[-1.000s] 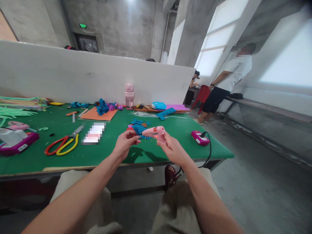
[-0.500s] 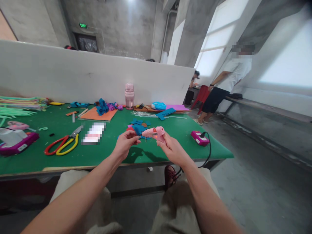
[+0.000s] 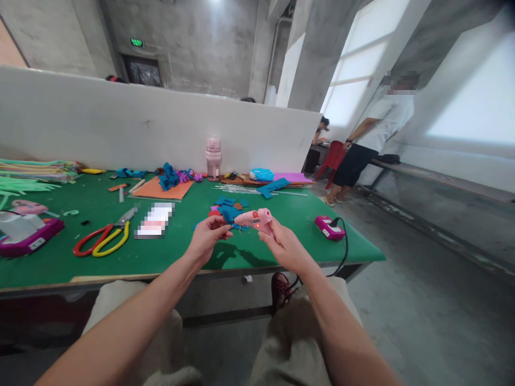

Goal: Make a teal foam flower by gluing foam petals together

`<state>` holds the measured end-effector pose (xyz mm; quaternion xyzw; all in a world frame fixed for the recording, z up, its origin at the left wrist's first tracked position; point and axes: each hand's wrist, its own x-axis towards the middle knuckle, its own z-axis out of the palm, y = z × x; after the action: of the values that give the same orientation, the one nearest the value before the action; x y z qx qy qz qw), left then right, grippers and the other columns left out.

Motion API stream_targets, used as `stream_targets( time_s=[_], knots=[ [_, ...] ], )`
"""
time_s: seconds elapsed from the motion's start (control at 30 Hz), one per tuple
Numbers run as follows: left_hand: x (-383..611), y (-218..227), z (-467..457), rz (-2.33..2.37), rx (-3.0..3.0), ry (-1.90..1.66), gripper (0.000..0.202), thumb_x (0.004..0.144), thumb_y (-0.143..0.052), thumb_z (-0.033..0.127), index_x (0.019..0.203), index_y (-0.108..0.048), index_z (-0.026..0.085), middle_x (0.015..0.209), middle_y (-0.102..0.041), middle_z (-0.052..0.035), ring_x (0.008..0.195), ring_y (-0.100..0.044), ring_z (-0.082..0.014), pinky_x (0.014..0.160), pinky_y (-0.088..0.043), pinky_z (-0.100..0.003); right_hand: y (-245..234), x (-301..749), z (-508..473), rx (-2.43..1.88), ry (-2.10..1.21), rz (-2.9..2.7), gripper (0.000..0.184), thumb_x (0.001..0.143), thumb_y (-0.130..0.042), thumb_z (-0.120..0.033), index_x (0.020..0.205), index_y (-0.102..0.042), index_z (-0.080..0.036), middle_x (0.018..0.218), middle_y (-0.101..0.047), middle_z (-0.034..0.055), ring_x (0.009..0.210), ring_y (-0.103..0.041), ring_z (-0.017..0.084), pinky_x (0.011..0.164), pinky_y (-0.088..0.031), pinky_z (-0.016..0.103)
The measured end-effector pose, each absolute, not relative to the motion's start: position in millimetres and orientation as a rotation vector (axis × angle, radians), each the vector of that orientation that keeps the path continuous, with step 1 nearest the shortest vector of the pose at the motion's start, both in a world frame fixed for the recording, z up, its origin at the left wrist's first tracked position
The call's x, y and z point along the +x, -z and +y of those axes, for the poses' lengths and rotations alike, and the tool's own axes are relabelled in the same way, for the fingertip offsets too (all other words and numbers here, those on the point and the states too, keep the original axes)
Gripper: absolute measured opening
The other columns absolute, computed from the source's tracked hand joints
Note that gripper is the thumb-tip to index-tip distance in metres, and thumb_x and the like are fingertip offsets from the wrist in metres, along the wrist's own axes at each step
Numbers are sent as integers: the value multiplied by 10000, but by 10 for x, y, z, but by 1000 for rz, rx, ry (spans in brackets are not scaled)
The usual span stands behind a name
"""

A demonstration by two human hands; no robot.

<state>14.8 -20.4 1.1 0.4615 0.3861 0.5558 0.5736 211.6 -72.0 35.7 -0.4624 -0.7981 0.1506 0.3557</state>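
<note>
My right hand (image 3: 281,241) is wrapped round the grip of a pink hot glue gun (image 3: 257,219), its nozzle pointing left. In a pinch, my left hand (image 3: 210,234) holds a small blue felt piece (image 3: 230,214) right at the nozzle tip. Whether nozzle and felt touch I cannot tell. Behind them, more blue felt scraps (image 3: 226,201) lie on the green tabletop (image 3: 156,262), with a few red and brown bits among them.
Scissors (image 3: 108,236) with red and yellow handles lie left, beside a blurred-out phone-like rectangle (image 3: 156,220). A pink bottle (image 3: 213,158) stands by the white partition (image 3: 161,118). A purple power socket (image 3: 330,228) with a black cable sits right. Pipe cleaners (image 3: 36,174) fill the far left.
</note>
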Motion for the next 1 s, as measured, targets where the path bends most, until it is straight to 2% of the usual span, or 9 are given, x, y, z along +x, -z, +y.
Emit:
stream_targets(
  time_s=[0.27, 0.47, 0.6, 0.73, 0.83, 1.0],
  knots=[
    [147, -22, -211, 914, 1083, -1302, 291, 529, -756, 256, 735, -591, 134, 598, -598, 11, 515, -570, -97, 517, -407, -211, -356, 2118, -726, -1201, -392, -2057, 383, 876, -397, -298, 1238, -405, -171, 1084, -590, 91, 910, -572, 207, 778, -432, 315],
    [143, -15, -213, 894, 1089, -1293, 293, 531, -757, 265, 737, -592, 137, 613, -601, 10, 525, -575, -98, 532, -414, -216, -356, 2119, -720, -1198, -380, -2038, 361, 875, -394, -297, 1210, -428, -169, 1139, -566, 103, 954, -565, 208, 812, -428, 319],
    [139, -13, -207, 898, 1094, -1297, 294, 529, -758, 261, 737, -591, 137, 610, -600, 10, 522, -575, -98, 524, -411, -213, -343, 2126, -715, -1199, -388, -2036, 407, 867, -404, -287, 1256, -395, -167, 1089, -596, 99, 942, -575, 212, 789, -438, 315],
    [128, 1, -191, 886, 1074, -1295, 292, 529, -759, 251, 737, -589, 137, 600, -596, 12, 519, -574, -95, 518, -412, -208, -343, 2136, -720, -1229, -407, -2012, 450, 869, -396, -294, 1297, -362, -159, 949, -639, 91, 816, -600, 206, 716, -448, 304],
    [117, 9, -177, 858, 1034, -1289, 292, 530, -763, 241, 731, -580, 136, 620, -601, 11, 523, -572, -84, 526, -420, -203, -349, 2144, -720, -1219, -499, -1954, 447, 872, -390, -305, 1293, -366, -154, 899, -640, 78, 688, -590, 165, 633, -452, 269],
    [99, 5, -158, 831, 937, -1285, 286, 528, -770, 214, 705, -559, 139, 624, -603, 15, 531, -570, -72, 529, -428, -190, -324, 2148, -681, -1109, -801, -1786, 448, 869, -392, -362, 1269, -373, -160, 877, -612, 52, 467, -442, 73, 446, -397, 210]
  ],
)
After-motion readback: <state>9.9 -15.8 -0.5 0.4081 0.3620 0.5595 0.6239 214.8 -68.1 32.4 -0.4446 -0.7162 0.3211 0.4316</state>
